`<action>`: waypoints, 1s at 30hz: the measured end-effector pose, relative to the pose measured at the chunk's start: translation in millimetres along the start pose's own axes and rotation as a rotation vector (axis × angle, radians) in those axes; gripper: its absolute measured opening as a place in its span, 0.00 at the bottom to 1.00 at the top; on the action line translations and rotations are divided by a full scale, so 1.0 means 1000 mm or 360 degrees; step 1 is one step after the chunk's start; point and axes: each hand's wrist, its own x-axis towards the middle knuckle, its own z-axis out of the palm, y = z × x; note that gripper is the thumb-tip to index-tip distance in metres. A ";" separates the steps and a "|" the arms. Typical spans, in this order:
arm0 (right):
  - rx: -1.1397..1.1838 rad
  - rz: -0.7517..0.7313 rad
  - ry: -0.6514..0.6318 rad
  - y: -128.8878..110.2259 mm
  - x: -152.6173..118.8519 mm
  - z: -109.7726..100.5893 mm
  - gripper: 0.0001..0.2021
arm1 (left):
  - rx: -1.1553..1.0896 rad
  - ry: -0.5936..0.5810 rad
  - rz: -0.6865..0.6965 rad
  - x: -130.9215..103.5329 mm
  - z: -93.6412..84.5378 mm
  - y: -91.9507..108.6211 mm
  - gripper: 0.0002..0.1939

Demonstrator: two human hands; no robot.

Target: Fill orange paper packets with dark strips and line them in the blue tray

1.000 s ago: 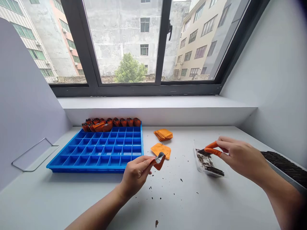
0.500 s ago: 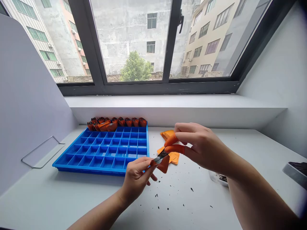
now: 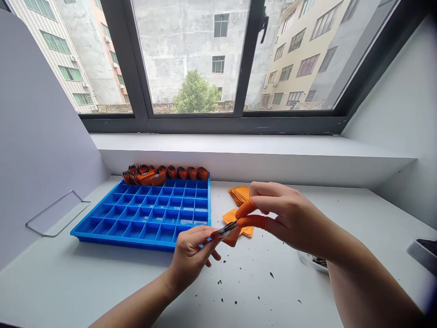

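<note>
Pinched in my left hand (image 3: 195, 248) is a small orange packet (image 3: 232, 237), its opening showing silvery inside. Dark flakes (image 3: 227, 229) lie at that opening. My right hand (image 3: 278, 209) wears orange covers on the thumb and index finger, and their tips close on the dark flakes at the packet's mouth. Behind the hands, flat orange packets (image 3: 239, 195) are stacked on the white table (image 3: 290, 291); more lie partly hidden just behind the held one.
A blue compartment tray (image 3: 126, 243) stands at left, with filled orange packets (image 3: 159, 177) along its back row. A clear container (image 3: 316, 262) sits partly under my right forearm, another dark-filled container (image 3: 423, 255) at far right. A wire frame (image 3: 56, 234) leans left. Dark crumbs dot the table.
The held packet has tilted flatter, and my right fingertips have shifted slightly down at its mouth. The view has moved a little.
</note>
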 end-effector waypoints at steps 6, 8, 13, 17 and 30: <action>0.0003 0.0010 -0.0111 0.002 0.001 0.008 0.10 | 0.0028 0.0020 0.0064 -0.001 0.000 -0.004 0.16; 0.0008 0.0022 -0.0135 0.003 0.001 0.013 0.09 | 0.0052 -0.0047 0.0130 -0.002 -0.001 -0.005 0.17; -0.0017 0.0032 -0.0132 0.008 0.003 0.025 0.08 | 0.0121 -0.0047 0.0283 -0.001 -0.001 -0.006 0.19; 0.0086 0.0053 -0.0074 0.010 0.005 0.028 0.09 | 0.0089 0.0014 0.0283 0.001 -0.002 -0.005 0.19; 0.0123 0.0015 0.0029 0.012 0.003 0.035 0.10 | 0.0029 0.0134 0.0271 0.001 -0.001 0.000 0.18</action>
